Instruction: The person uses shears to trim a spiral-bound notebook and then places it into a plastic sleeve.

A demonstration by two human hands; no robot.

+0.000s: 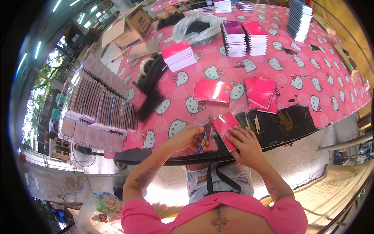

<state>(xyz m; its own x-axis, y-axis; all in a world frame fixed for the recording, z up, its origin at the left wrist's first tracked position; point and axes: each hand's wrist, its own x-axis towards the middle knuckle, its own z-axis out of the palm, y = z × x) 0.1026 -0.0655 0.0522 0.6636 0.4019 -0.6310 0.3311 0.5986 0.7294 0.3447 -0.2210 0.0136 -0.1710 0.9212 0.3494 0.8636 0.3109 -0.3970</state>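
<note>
At the near table edge lies a pink spiral notebook (225, 124), tilted, with its dark coil along the left side. My right hand (246, 146) grips its right edge, fingers across the cover; the thumb is hidden. Just left of the coil, my left hand (189, 137) is closed around small pliers (204, 141) with blue handles, their dark jaws close to the coil's upper end. Beyond my hands lie a flat pink notebook (210, 92) and a small overlapping pile of pink spiral notebooks (261, 93).
Left stand packed rows of coil-bound notebooks (103, 103), a tape dispenser (150, 70) and black coils (151, 104). Farther back are stacks of pink notebooks (179, 56), (255, 37), purple notebooks (234, 39), a tall dark stack (299, 21), a plastic bag (196, 27) and a cardboard box (132, 29).
</note>
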